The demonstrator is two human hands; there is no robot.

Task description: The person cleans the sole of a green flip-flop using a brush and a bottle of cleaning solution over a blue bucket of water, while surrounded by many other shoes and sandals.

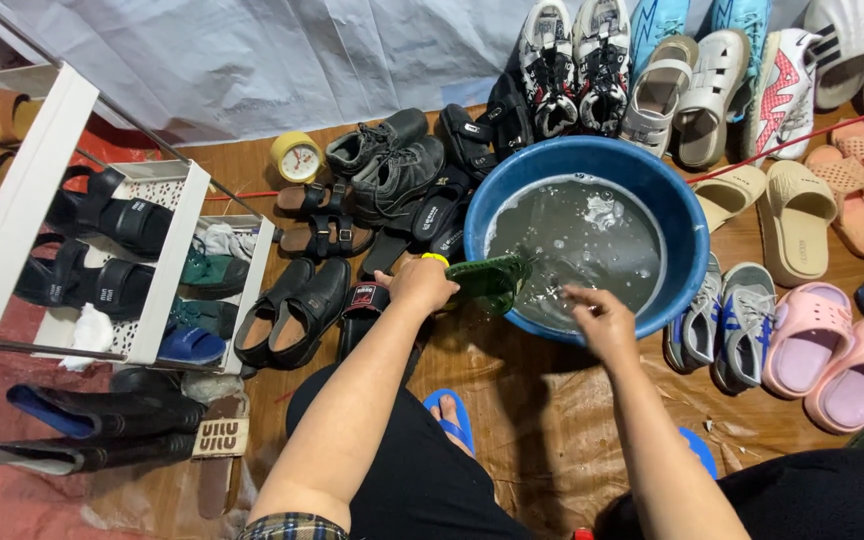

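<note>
My left hand (422, 283) grips a green shoe (487, 280) at the blue basin (672, 200) rim. My right hand (597, 315) dips loosely into murky water (fingers unclenched). Many shoes around look unwashed.

Glossy blue plastic basin (687, 225), murky water, wet green rubbery sandal (487, 280), crinkled glossy floor sheet (542, 420).

There is only one view, from the person's head. It looks steeply down and forward, quite near, with the blue basin (512, 200) in the upper centre of the frame.
</note>
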